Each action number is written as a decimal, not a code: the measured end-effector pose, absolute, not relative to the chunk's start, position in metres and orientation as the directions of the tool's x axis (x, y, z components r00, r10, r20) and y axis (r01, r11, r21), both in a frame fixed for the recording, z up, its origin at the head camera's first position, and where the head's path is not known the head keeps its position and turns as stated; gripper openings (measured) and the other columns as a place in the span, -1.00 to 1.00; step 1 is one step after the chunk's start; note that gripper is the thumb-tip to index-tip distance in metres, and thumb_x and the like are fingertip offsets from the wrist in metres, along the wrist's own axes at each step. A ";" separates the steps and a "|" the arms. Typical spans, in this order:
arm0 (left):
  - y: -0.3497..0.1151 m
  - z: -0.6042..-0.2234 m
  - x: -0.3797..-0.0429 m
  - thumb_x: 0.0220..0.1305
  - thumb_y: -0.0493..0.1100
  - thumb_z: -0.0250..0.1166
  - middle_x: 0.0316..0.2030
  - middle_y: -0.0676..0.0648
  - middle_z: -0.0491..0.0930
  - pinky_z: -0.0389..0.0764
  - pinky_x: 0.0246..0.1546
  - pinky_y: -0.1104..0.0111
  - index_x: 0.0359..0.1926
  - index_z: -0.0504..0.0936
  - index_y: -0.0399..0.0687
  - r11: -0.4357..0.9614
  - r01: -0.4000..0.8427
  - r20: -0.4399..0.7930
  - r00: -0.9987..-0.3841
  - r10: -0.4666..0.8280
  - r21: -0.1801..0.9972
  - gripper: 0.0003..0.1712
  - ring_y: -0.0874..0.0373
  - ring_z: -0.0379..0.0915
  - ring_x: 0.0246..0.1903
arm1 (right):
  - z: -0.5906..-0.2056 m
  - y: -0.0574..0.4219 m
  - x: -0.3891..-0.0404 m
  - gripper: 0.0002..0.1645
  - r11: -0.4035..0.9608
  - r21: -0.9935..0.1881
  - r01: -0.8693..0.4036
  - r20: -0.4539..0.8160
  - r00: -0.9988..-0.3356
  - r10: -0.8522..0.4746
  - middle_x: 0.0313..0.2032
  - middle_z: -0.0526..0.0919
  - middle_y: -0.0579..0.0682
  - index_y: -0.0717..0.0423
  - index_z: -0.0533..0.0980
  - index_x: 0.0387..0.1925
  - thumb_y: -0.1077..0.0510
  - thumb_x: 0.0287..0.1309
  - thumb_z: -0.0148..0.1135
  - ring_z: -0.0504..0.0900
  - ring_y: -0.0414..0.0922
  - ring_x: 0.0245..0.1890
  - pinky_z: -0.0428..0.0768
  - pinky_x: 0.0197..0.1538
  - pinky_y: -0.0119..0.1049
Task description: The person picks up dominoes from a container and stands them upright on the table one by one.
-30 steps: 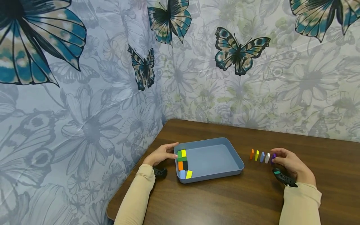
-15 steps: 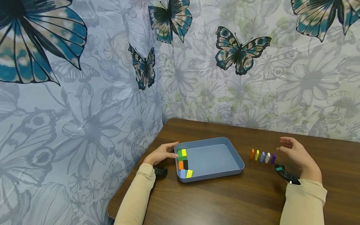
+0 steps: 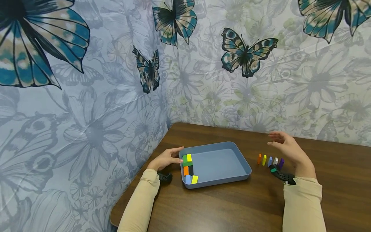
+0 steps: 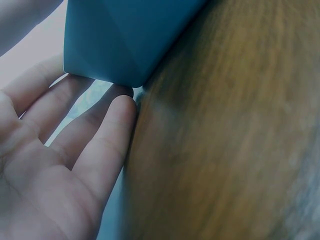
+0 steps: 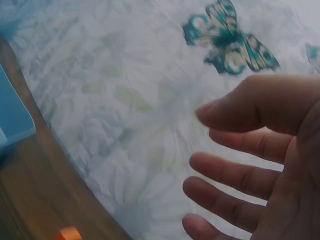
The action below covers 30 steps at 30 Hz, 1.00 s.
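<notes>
Left hand [image 3: 165, 159]: fingers mostly straight, touching the left end of the blue-grey tray [image 3: 221, 162], which lies on the table [image 3: 220, 206]. Right hand [image 3: 291, 153]: fingers relaxed and spread, raised in the air right of the tray, near a row of upright blocks. Row, left to right: orange block [image 3: 259, 159], yellow block [image 3: 264, 160], blue block [image 3: 270, 161], white block [image 3: 275, 160], purple block [image 3: 281, 163]. Right wristband [image 3: 282, 175] partly overlaps the row in head view. Mixed-colour blocks [image 3: 187, 163] sit along the tray's left side.
</notes>
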<state>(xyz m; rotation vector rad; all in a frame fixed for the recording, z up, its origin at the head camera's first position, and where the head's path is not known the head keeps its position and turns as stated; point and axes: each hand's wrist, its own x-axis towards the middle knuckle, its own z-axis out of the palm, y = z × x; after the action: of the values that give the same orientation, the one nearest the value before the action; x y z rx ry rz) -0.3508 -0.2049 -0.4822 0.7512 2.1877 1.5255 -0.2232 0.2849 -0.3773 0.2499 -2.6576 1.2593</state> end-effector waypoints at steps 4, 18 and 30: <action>-0.205 -0.480 -0.350 0.31 -0.22 0.36 0.56 -0.15 0.07 0.23 0.45 -0.08 0.55 0.16 -0.10 0.277 0.213 0.001 -0.795 0.606 0.937 -0.12 -0.26 -0.01 0.52 | -0.368 0.263 -0.229 -0.38 0.594 -0.748 -0.296 0.265 -0.954 -0.142 0.28 0.37 0.32 0.36 0.24 0.36 0.07 0.47 0.10 0.47 -0.48 -0.03 0.55 -0.06 -0.56; -0.204 -0.482 -0.347 0.29 -0.21 0.38 0.55 -0.16 0.11 0.25 0.44 -0.09 0.54 0.20 -0.06 0.281 0.206 -0.004 -0.800 0.600 0.937 -0.14 -0.28 0.00 0.51 | -0.368 0.175 -0.266 -0.61 0.530 -0.722 -0.445 0.196 -0.866 -0.460 0.09 0.58 0.21 0.26 0.46 0.19 0.23 0.39 0.17 0.57 0.10 0.08 0.62 0.05 -0.20; -0.201 -0.482 -0.348 0.31 -0.23 0.36 0.55 -0.13 0.12 0.26 0.44 -0.08 0.54 0.19 -0.07 0.287 0.204 -0.002 -0.813 0.582 0.936 -0.15 -0.26 0.02 0.51 | -0.363 0.111 -0.294 -0.63 0.552 -0.633 -0.543 0.048 -0.739 -0.672 0.05 0.65 0.09 0.13 0.58 0.11 0.25 0.27 0.28 0.64 0.00 0.02 0.65 0.10 -0.12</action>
<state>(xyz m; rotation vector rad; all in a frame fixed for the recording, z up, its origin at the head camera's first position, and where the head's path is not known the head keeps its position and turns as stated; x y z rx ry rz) -0.3477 -0.2006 -0.4819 0.7115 2.2189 1.5349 -0.2944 0.1115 -0.3632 1.1664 -2.9403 1.0808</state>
